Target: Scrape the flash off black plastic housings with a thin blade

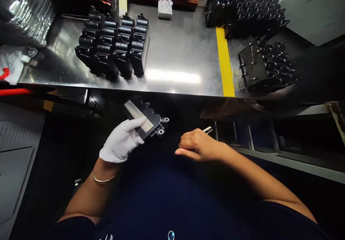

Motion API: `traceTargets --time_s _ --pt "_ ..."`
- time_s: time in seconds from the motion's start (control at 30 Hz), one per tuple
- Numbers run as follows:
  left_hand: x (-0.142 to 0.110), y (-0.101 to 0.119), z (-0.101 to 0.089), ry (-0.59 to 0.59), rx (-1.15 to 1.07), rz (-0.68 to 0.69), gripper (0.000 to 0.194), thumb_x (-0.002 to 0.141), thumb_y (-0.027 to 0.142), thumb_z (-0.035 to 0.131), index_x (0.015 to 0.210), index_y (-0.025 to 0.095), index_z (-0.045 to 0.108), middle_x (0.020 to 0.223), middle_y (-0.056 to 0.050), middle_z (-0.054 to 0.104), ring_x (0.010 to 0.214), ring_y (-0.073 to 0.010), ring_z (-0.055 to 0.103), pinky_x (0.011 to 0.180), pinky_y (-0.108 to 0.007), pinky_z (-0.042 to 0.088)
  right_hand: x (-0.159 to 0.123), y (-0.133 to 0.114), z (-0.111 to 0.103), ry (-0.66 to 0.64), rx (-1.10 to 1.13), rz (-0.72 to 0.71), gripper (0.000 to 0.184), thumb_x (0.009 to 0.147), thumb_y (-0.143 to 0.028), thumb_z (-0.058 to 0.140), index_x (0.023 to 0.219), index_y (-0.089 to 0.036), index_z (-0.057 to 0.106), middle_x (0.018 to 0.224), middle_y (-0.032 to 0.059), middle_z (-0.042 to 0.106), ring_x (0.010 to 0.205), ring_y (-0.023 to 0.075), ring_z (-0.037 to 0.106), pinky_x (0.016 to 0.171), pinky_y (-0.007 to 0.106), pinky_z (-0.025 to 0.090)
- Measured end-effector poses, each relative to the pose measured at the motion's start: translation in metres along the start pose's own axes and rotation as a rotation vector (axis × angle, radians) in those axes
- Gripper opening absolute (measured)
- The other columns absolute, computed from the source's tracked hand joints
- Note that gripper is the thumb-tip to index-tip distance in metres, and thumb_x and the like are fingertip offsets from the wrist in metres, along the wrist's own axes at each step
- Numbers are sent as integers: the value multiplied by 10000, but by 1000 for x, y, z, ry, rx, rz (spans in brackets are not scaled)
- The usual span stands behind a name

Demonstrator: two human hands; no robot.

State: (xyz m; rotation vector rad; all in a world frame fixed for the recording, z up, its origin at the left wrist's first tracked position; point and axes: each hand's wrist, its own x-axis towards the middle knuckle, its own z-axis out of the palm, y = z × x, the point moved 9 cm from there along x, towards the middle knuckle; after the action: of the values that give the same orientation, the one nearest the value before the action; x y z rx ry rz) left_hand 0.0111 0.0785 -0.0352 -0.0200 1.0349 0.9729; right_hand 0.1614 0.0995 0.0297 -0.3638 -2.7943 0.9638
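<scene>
My left hand [121,141], in a white glove, grips a black plastic moulded part [155,119] by its near edge, thumb on top. A flat metal strip [134,111] runs along the part's face, and round bosses with metal rings stick out at its right end. To the right, my bare right hand [198,144] is closed around a slim tool [207,130]; only a pale, narrow end shows beyond the knuckles, so its kind is unclear. The right hand is apart from the part. Both hands are below the bench's front edge, close to my body.
On the steel bench [183,49] stand rows of black moulded parts [113,45], with more black parts [250,9] beyond a yellow stripe [225,62]. A white tissue box [165,9] sits at the back. Clear plastic packaging [32,17] is at the left, a metal rack [283,161] at lower right.
</scene>
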Motion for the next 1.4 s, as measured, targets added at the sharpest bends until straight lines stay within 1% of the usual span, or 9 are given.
traceTargets --time_s 0.2,0.4,0.6,0.8,1.1,1.2,1.27,1.33,1.4 --pt "2 -17 11 -133 76 -96 182 874 132 550 960 59 693 734 -80 710 508 -128 651 366 -174 523 5 0 -41 317 -358 82 489 928 -557 449 784 -132 645 638 27 567 575 109 482 515 234 311" --pt "5 -33 11 -161 142 -145 179 868 168 584 932 53 705 753 -94 717 539 -133 661 402 -178 537 15 -4 -41 263 -516 12 534 976 -515 361 671 -148 600 558 -4 529 522 94 433 491 260 222" --pt "3 -33 11 -144 173 -171 138 849 158 607 822 63 703 681 -67 704 508 -126 653 405 -181 550 24 -16 -34 192 -583 -89 660 860 -732 349 621 -157 569 559 6 484 528 117 368 511 279 205" --pt "6 -37 12 -160 178 -184 147 841 184 631 796 67 707 686 -76 713 507 -131 656 397 -177 539 23 -22 -31 233 -540 -209 554 931 -577 429 552 -177 490 521 -21 390 525 117 306 512 276 190" --pt "7 -43 12 -150 99 -236 170 860 162 586 795 50 697 653 -72 671 499 -123 637 413 -177 539 19 -17 -32 277 -504 -174 549 901 -565 504 512 -179 464 482 -33 383 478 95 341 470 270 218" --pt "8 -46 17 -185 23 -269 186 885 150 536 822 58 686 649 -58 665 483 -103 615 442 -178 543 12 -18 -41 361 -405 -166 478 855 -601 551 651 -172 597 600 1 566 534 88 498 475 227 324" --pt "8 -50 19 -210 -21 -309 217 908 149 484 878 62 681 687 -68 687 531 -115 647 448 -179 536 9 -21 -40 352 -345 -190 385 867 -546 581 914 -173 662 869 59 704 647 101 620 528 205 433" --pt "5 -53 23 -273 -31 -352 265 931 204 449 923 68 676 716 -83 703 552 -136 667 393 -178 494 8 -25 -38 334 -298 -236 345 884 -447 611 1100 -178 623 1066 91 718 733 116 686 577 200 503" --pt "0 -49 30 -371 23 -311 356 933 365 459 936 82 676 725 -83 706 422 -116 597 285 -177 376 7 -23 -42 375 -245 -204 390 867 -433 638 1151 -168 601 1049 96 735 786 139 716 620 204 545"
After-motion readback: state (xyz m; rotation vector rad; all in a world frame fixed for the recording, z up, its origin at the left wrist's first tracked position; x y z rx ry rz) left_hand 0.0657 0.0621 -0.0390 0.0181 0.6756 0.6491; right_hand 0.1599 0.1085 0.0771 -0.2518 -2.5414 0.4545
